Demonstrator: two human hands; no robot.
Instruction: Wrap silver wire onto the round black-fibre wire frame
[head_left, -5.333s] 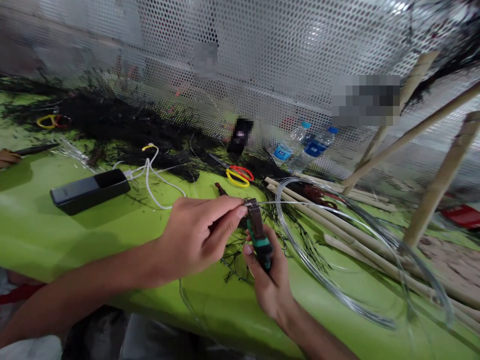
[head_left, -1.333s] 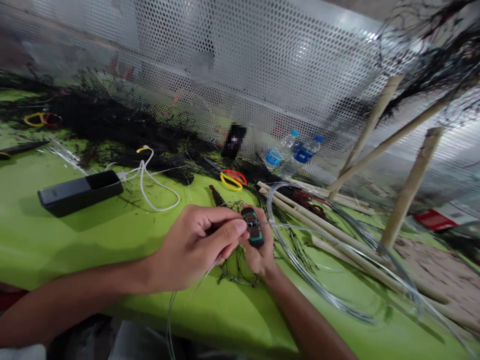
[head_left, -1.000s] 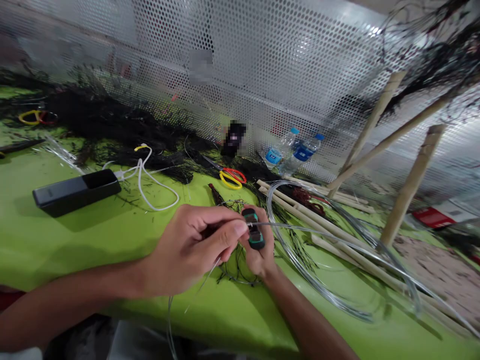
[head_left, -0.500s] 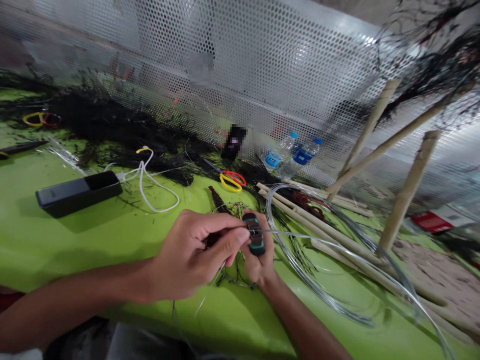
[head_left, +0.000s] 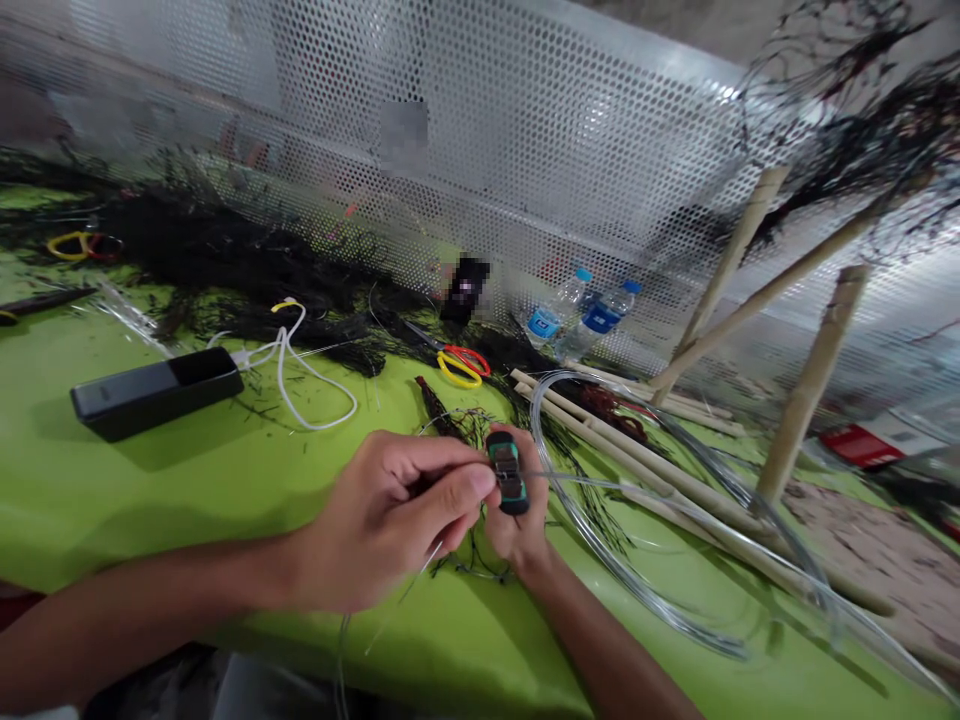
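Observation:
My left hand [head_left: 397, 520] pinches a thin clear wire between thumb and forefinger, right beside the jaws of a dark tool with green parts [head_left: 508, 472]. My right hand [head_left: 525, 525] is wrapped round this tool, its fingers mostly hidden behind it. From the tool the wire [head_left: 592, 482] runs off to the right, over a loose coil of the same wire [head_left: 637, 580]. Behind and below the hands lies a dark, thin-branched bundle [head_left: 431, 400], partly covered by them. Another thin strand hangs below my left hand.
Red-and-yellow scissors [head_left: 461, 366], two water bottles [head_left: 551, 312] and a phone [head_left: 466, 288] lie beyond the hands. A black power bank [head_left: 157, 390] with a white cable is at left. Wooden poles [head_left: 814, 385] stand at right by a perforated metal panel [head_left: 525, 130].
Both hands remain together at the tool, which has tilted slightly. The wire to the right has shifted, and the strand below my left hand hangs differently.

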